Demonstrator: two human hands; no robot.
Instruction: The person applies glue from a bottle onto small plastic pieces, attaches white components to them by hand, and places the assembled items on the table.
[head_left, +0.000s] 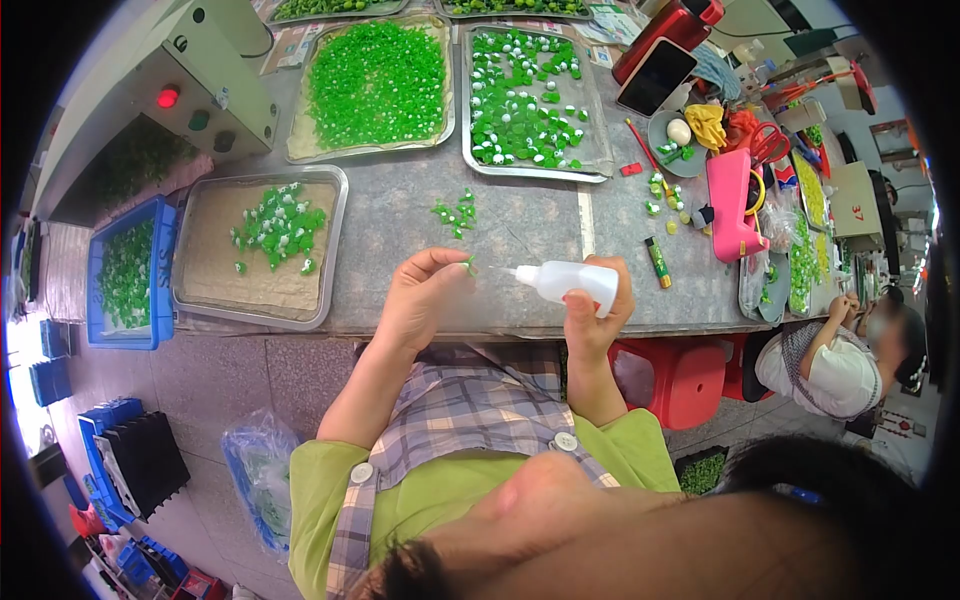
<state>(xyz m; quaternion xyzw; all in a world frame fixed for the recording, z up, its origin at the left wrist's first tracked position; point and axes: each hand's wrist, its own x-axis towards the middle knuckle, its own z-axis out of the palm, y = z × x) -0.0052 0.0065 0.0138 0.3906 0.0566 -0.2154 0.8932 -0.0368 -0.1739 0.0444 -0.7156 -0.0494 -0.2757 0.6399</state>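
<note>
My left hand [425, 290] pinches a small green plastic piece [470, 264] between thumb and fingertips, above the table's front edge. My right hand [600, 305] is wrapped round a white squeeze bottle [570, 282], tilted sideways. Its thin needle tip points left at the green piece, close to it; whether they touch I cannot tell. Just beyond my hands lies a small pile of loose green pieces [456, 213]. At my left, a metal tray [200, 285] lined with brown paper holds a cluster of green-and-white pieces [280, 228].
Two trays of green parts, a left one [447, 120] and a right one [598, 172], stand at the back. A blue bin [158, 285] and a grey machine [215, 60] are at the left. At the right are a glue stick [657, 262], a pink tape dispenser [730, 205] and a seated person [835, 370].
</note>
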